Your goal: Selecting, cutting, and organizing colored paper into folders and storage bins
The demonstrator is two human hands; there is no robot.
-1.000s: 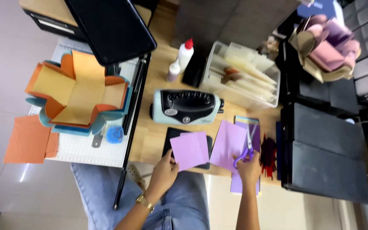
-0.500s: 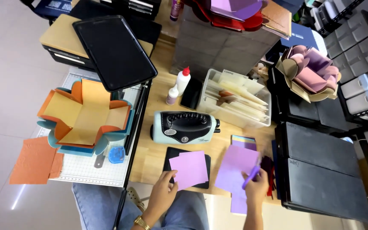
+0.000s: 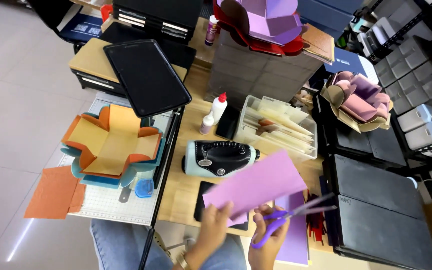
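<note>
Near the front edge of the wooden desk (image 3: pixel 191 192) we hold the purple paper sheet (image 3: pixel 256 186) up, long axis rising toward the far right; our left hand (image 3: pixel 215 229) pinches its near left corner, while our right hand (image 3: pixel 270 240) grips purple-handled scissors (image 3: pixel 288 217), blades slightly parted just right of the sheet.

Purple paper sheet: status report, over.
Left hand holds purple paper sheet raised. Right hand holds purple scissors, blades open at its edge. Nothing blocking.
</note>
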